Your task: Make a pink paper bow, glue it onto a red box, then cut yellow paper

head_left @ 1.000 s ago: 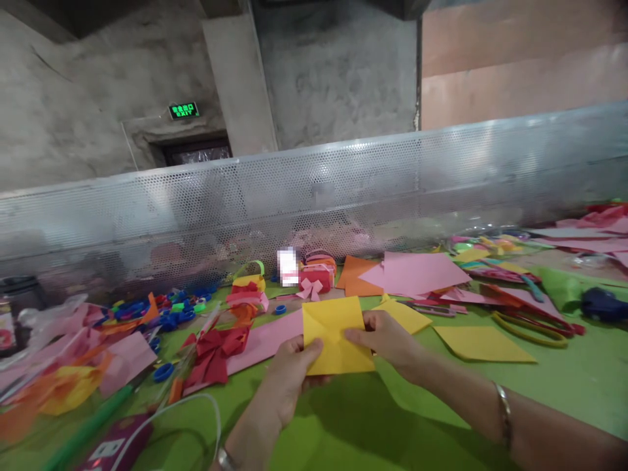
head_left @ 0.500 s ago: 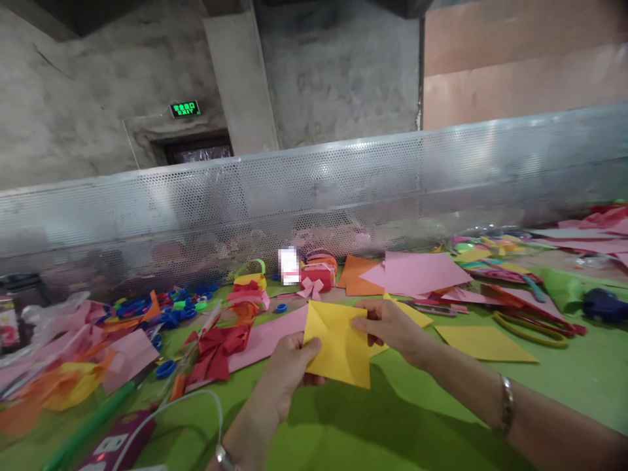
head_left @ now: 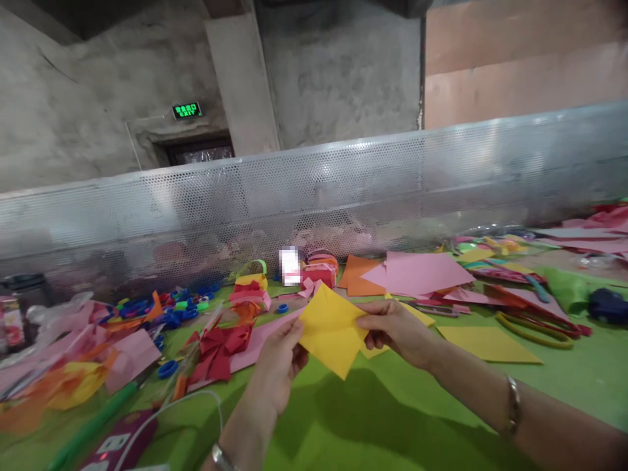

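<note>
A square sheet of yellow paper [head_left: 332, 332] is held up above the green tabletop, turned so that one corner points up and another points down. Faint crease lines cross its surface. My left hand [head_left: 279, 356] pinches its left corner between thumb and fingers. At the right corner, my right hand [head_left: 390, 327] grips it the same way. Behind my right hand, part of another yellow sheet [head_left: 417, 313] lies on the table. A red folded paper bow [head_left: 220, 347] rests left of my left hand, on a pink strip [head_left: 258, 343].
Pink sheets [head_left: 426, 271] and an orange sheet [head_left: 360, 275] lie at the back. A flat yellow sheet [head_left: 490, 343] sits right, near yellow-handled scissors [head_left: 534, 330]. Blue rings [head_left: 167, 369], a power strip [head_left: 120, 441] and its white cable occupy the left. A perforated metal panel [head_left: 294, 190] stands behind.
The yellow paper has been turned from lying squarer to a diamond position. My left hand has shifted up and left to its left corner; my right hand now holds the right corner.
</note>
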`<action>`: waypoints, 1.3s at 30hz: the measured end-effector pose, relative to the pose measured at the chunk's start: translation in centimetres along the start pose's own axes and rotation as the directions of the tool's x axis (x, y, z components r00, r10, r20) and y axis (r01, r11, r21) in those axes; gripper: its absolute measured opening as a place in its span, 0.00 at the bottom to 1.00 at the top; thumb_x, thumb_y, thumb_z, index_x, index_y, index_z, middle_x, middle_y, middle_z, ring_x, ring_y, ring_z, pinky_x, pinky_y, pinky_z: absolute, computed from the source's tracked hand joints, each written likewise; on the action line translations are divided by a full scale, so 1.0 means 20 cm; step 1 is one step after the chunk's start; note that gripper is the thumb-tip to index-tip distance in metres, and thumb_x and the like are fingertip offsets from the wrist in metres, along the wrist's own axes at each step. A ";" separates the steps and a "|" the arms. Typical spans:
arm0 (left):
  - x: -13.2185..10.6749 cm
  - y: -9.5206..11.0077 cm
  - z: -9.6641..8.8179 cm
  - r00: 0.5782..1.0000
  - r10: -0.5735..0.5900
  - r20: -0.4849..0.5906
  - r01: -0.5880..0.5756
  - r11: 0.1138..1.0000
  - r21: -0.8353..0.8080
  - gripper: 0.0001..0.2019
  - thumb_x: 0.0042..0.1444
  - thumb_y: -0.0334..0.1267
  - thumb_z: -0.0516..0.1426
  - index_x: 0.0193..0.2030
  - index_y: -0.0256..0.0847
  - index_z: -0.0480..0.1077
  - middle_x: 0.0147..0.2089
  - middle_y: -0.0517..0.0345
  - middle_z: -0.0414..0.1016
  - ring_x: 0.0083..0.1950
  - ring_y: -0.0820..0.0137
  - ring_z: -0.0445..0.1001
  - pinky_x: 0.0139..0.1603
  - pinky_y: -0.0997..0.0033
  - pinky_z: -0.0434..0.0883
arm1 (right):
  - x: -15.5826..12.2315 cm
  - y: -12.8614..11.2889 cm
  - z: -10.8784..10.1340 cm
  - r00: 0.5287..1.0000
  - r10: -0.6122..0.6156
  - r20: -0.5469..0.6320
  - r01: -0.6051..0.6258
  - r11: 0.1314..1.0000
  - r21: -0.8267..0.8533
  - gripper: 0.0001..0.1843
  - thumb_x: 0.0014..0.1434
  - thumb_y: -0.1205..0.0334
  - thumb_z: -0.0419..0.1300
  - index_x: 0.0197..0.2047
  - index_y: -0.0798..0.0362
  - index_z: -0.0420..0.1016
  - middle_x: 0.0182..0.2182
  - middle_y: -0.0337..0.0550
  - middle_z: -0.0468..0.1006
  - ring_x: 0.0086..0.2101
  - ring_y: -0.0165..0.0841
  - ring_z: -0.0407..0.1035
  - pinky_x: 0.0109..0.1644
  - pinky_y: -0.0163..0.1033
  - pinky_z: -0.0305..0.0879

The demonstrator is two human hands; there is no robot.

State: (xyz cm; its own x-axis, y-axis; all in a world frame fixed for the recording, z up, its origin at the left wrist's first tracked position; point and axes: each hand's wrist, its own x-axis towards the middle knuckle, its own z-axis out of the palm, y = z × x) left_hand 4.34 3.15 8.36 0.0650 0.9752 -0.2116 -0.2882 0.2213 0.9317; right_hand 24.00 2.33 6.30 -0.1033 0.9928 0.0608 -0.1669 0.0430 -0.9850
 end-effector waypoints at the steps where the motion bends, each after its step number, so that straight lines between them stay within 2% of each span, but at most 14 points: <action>1: 0.01 0.00 0.00 0.999 0.024 -0.023 -0.025 0.999 -0.027 0.04 0.56 0.29 0.55 0.36 0.36 0.71 0.31 0.56 0.77 0.23 0.79 0.72 0.22 0.83 0.67 | 0.00 0.00 0.00 1.000 0.005 0.008 -0.005 1.000 0.019 0.12 0.38 0.61 0.67 0.29 0.56 0.80 0.15 0.36 0.71 0.14 0.23 0.61 0.19 0.31 0.56; 4: 0.00 -0.01 0.01 0.999 0.042 -0.017 -0.043 0.994 -0.103 0.06 0.59 0.35 0.53 0.39 0.37 0.70 0.38 0.52 0.78 0.31 0.74 0.76 0.32 0.77 0.72 | -0.01 -0.01 0.00 1.000 0.000 0.015 -0.001 0.999 0.052 0.12 0.37 0.62 0.66 0.30 0.53 0.82 0.13 0.36 0.71 0.14 0.24 0.61 0.20 0.32 0.58; 6: -0.02 -0.01 0.02 0.996 -0.020 0.085 0.034 0.986 -0.162 0.12 0.61 0.41 0.49 0.43 0.38 0.68 0.42 0.48 0.77 0.37 0.68 0.77 0.37 0.69 0.74 | -0.01 -0.01 0.01 1.000 -0.022 0.006 0.022 0.999 0.049 0.10 0.38 0.64 0.63 0.28 0.52 0.82 0.14 0.37 0.72 0.16 0.24 0.62 0.21 0.32 0.59; 8: -0.04 -0.01 0.03 0.968 -0.090 0.235 0.138 0.970 -0.197 0.16 0.62 0.45 0.45 0.46 0.36 0.66 0.42 0.44 0.77 0.38 0.65 0.77 0.37 0.65 0.74 | -0.01 0.00 0.02 0.998 -0.055 -0.006 0.055 0.998 0.024 0.09 0.39 0.65 0.60 0.26 0.51 0.82 0.14 0.36 0.73 0.16 0.24 0.63 0.22 0.31 0.59; 10: -0.06 -0.01 0.04 0.951 -0.129 0.281 0.192 0.959 -0.207 0.16 0.62 0.44 0.45 0.45 0.34 0.66 0.39 0.44 0.77 0.36 0.64 0.77 0.36 0.65 0.74 | -0.01 0.00 0.03 0.996 -0.088 -0.009 0.088 0.996 -0.019 0.11 0.39 0.67 0.58 0.25 0.51 0.82 0.14 0.36 0.73 0.16 0.24 0.63 0.22 0.31 0.59; 15: -0.05 0.00 0.06 0.984 -0.168 0.060 0.178 0.958 -0.224 0.05 0.59 0.28 0.49 0.41 0.35 0.63 0.28 0.54 0.76 0.26 0.71 0.76 0.29 0.72 0.73 | 0.00 0.04 0.02 0.993 -0.113 0.030 0.116 0.985 -0.131 0.14 0.38 0.69 0.55 0.25 0.53 0.82 0.15 0.37 0.73 0.16 0.24 0.62 0.21 0.31 0.57; 19: -0.02 -0.02 0.06 0.997 -0.079 -0.003 0.078 0.986 -0.145 0.04 0.58 0.26 0.50 0.36 0.34 0.64 0.29 0.52 0.76 0.26 0.72 0.75 0.28 0.74 0.72 | 0.00 0.06 0.00 0.990 -0.098 0.097 0.121 0.956 -0.268 0.17 0.42 0.70 0.53 0.32 0.52 0.82 0.17 0.38 0.74 0.18 0.25 0.64 0.22 0.31 0.58; 22: 0.00 -0.03 0.03 0.998 0.002 -0.063 -0.008 0.996 -0.087 0.03 0.57 0.28 0.52 0.34 0.35 0.65 0.30 0.52 0.76 0.28 0.72 0.75 0.28 0.75 0.71 | -0.02 0.03 -0.02 0.961 -0.105 0.257 0.206 0.890 -0.406 0.20 0.46 0.71 0.53 0.38 0.48 0.81 0.28 0.41 0.78 0.26 0.28 0.69 0.31 0.35 0.64; 25: 0.01 -0.04 0.01 0.995 0.061 -0.079 -0.065 0.997 -0.041 0.01 0.54 0.30 0.56 0.34 0.35 0.68 0.29 0.54 0.76 0.27 0.73 0.74 0.27 0.76 0.69 | -0.05 -0.02 -0.01 0.909 -0.134 0.395 0.305 0.858 -0.412 0.16 0.50 0.66 0.56 0.39 0.45 0.80 0.47 0.43 0.74 0.43 0.35 0.69 0.43 0.39 0.64; 27: 0.00 -0.05 0.02 0.993 0.119 0.009 -0.120 0.992 0.033 0.05 0.50 0.32 0.59 0.35 0.35 0.70 0.28 0.55 0.76 0.27 0.72 0.74 0.28 0.76 0.68 | -0.07 -0.05 0.02 0.932 -0.166 0.321 0.296 0.862 -0.411 0.13 0.52 0.60 0.58 0.39 0.46 0.80 0.51 0.45 0.72 0.46 0.37 0.67 0.42 0.39 0.65; 30: -0.03 -0.06 0.05 0.965 0.209 0.158 -0.240 0.948 0.210 0.10 0.43 0.37 0.63 0.33 0.35 0.72 0.27 0.57 0.75 0.28 0.71 0.73 0.29 0.75 0.67 | -0.08 -0.05 0.07 0.975 -0.202 0.093 0.222 0.874 -0.433 0.15 0.52 0.56 0.58 0.40 0.51 0.79 0.38 0.47 0.77 0.34 0.34 0.69 0.33 0.38 0.65; 32: -0.07 -0.07 0.07 0.948 0.238 0.209 -0.296 0.901 0.316 0.10 0.41 0.38 0.63 0.31 0.36 0.72 0.23 0.60 0.73 0.26 0.72 0.70 0.26 0.76 0.63 | -0.08 -0.03 0.11 0.979 -0.202 0.015 0.191 0.897 -0.399 0.16 0.50 0.56 0.59 0.39 0.53 0.78 0.31 0.45 0.77 0.27 0.30 0.67 0.30 0.37 0.63; 37: -0.12 -0.10 0.11 0.925 0.251 0.287 -0.359 0.825 0.437 0.08 0.40 0.37 0.63 0.26 0.37 0.69 0.14 0.70 0.61 0.17 0.81 0.54 0.19 0.79 0.48 | -0.09 -0.01 0.15 0.977 -0.212 0.017 0.209 0.944 -0.255 0.10 0.46 0.56 0.62 0.30 0.54 0.75 0.25 0.39 0.74 0.25 0.28 0.64 0.30 0.35 0.60; 39: -0.12 -0.10 0.11 0.921 0.227 0.316 -0.350 0.838 0.418 0.09 0.39 0.37 0.63 0.27 0.37 0.69 0.15 0.69 0.63 0.18 0.80 0.56 0.19 0.79 0.51 | -0.09 -0.02 0.15 0.978 -0.209 0.018 0.207 0.948 -0.241 0.09 0.47 0.56 0.61 0.25 0.54 0.73 0.21 0.36 0.70 0.24 0.27 0.61 0.28 0.34 0.57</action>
State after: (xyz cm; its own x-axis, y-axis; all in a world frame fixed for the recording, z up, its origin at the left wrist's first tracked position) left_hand 6.76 0.38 7.68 0.2966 0.9486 0.1103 0.1347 -0.1559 0.9785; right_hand 21.28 0.15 6.98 -0.0843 0.9598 0.2679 0.0564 0.2730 -0.9604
